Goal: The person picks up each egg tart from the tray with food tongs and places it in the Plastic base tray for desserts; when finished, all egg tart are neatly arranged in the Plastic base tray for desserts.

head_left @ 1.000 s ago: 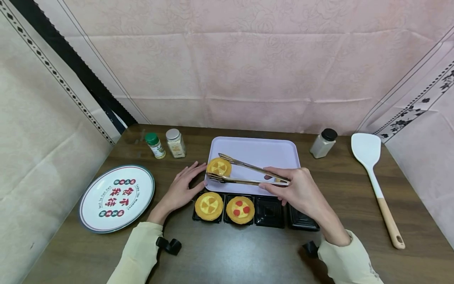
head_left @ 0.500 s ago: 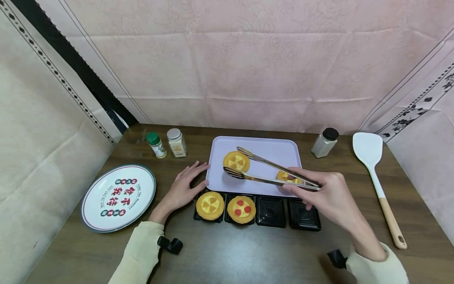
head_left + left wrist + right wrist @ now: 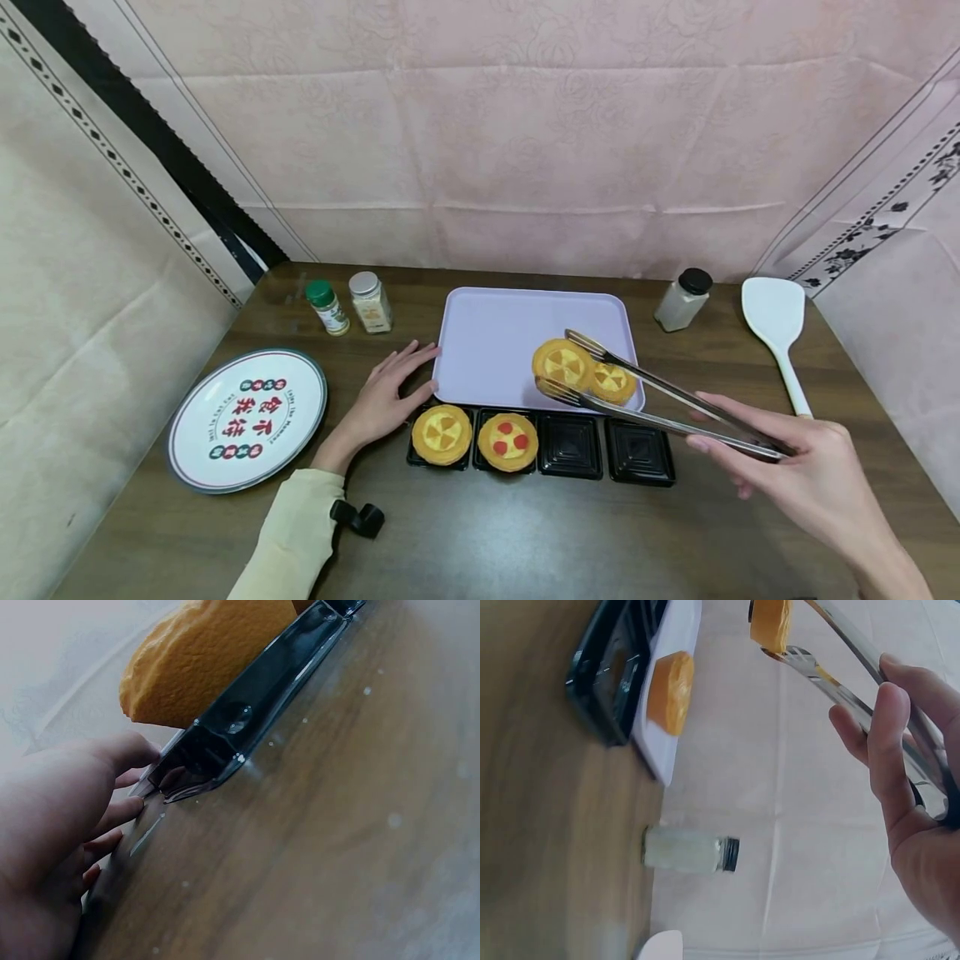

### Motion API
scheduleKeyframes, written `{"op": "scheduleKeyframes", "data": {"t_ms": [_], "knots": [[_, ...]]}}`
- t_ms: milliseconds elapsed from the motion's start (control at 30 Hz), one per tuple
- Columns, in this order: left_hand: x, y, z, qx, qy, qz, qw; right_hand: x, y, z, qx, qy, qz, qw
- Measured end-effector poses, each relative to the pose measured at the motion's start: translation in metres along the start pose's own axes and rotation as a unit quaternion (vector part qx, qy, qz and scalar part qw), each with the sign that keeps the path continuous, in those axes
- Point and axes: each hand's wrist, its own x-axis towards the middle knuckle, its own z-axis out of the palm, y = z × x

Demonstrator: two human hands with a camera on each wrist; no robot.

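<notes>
My right hand (image 3: 795, 475) grips metal tongs (image 3: 675, 396) by their rear part. Between the tong tips is a yellow egg tart (image 3: 561, 364); in the right wrist view this gripped tart (image 3: 771, 626) hangs above the lilac tray (image 3: 517, 321). A second tart (image 3: 613, 383) lies on the tray's right side, partly covered by the tongs. My left hand (image 3: 384, 396) touches the tray's left edge with its fingers extended. In front of the tray, a black compartment tray (image 3: 570, 447) holds a plain tart (image 3: 442, 435) and a red-spotted tart (image 3: 507, 442) in its two left compartments.
A round white plate (image 3: 247, 417) with red lettering lies at the left. Behind it stand a green-capped bottle (image 3: 327, 308) and a grey-capped jar (image 3: 372, 304). At the right are a black-capped shaker (image 3: 683, 301) and a white spatula (image 3: 776, 321), its handle hidden by my right hand.
My right hand has moved right and nearer with the tongs. The gripped tart has travelled from the tray's left side to its right side. My left hand has stayed put.
</notes>
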Motion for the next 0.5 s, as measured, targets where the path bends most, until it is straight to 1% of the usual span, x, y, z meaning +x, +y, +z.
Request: {"op": "scheduleKeyframes", "data": {"t_ms": [167, 233, 300, 367, 400, 467, 500], "knots": [[0.000, 0.001, 0.000, -0.004, -0.001, -0.005, 1.0000, -0.022, 0.013, -0.004, 0.002, -0.001, -0.012, 1.000], [0.000, 0.000, 0.000, -0.003, -0.002, -0.006, 1.0000, -0.030, 0.017, -0.004, 0.017, -0.010, -0.023, 1.000], [0.000, 0.000, 0.000, -0.002, -0.001, -0.007, 1.0000, -0.036, 0.018, -0.005, 0.015, -0.023, -0.007, 1.000], [0.000, -0.001, 0.000, -0.002, -0.001, -0.008, 1.0000, -0.041, 0.018, -0.005, 0.011, -0.036, -0.001, 0.999], [0.000, -0.001, 0.000, -0.001, -0.001, -0.007, 1.0000, -0.043, 0.020, -0.004, 0.012, -0.041, -0.008, 0.999], [0.000, 0.000, 0.000, -0.001, -0.001, -0.009, 1.0000, -0.047, 0.020, -0.004, -0.005, -0.054, 0.003, 0.999], [0.000, 0.000, 0.000, -0.001, -0.002, -0.010, 0.9999, -0.048, 0.021, -0.004, -0.008, -0.058, 0.000, 0.998]]}}
